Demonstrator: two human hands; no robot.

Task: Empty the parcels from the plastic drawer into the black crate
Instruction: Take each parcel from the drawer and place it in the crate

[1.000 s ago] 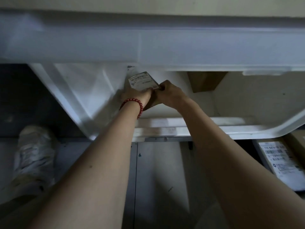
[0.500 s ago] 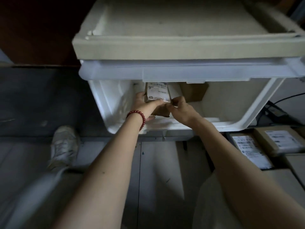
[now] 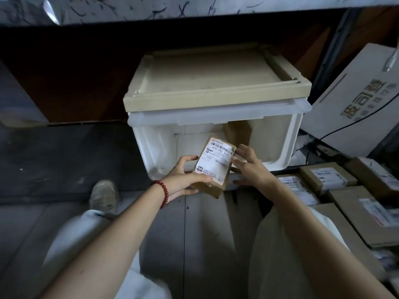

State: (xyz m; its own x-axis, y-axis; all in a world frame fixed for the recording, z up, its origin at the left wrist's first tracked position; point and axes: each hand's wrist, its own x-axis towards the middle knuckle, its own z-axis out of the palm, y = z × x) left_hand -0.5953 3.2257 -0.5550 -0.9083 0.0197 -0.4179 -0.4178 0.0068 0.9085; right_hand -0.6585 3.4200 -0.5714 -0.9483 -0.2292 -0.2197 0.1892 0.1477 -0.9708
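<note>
A small brown parcel (image 3: 213, 167) with a white shipping label is lifted in front of the open white plastic drawer (image 3: 287, 145). My left hand (image 3: 183, 180), with a red bead bracelet at the wrist, grips the parcel's lower left side. Fingers of my right hand (image 3: 250, 165) touch its right edge, spread and fairly straight. Another brown parcel (image 3: 237, 130) stands inside the drawer at the back. The black crate is not in view.
The drawer sits in a beige-topped unit (image 3: 216, 83) under a shelf. Several labelled cardboard parcels (image 3: 328, 180) lie packed together at the right. A large white carton (image 3: 356, 104) leans behind them. My knees and a shoe (image 3: 103, 195) are on the grey floor.
The parcel has come up out of the drawer toward me, held by both hands. My head has pulled back, so the whole unit and the parcels at the right now show.
</note>
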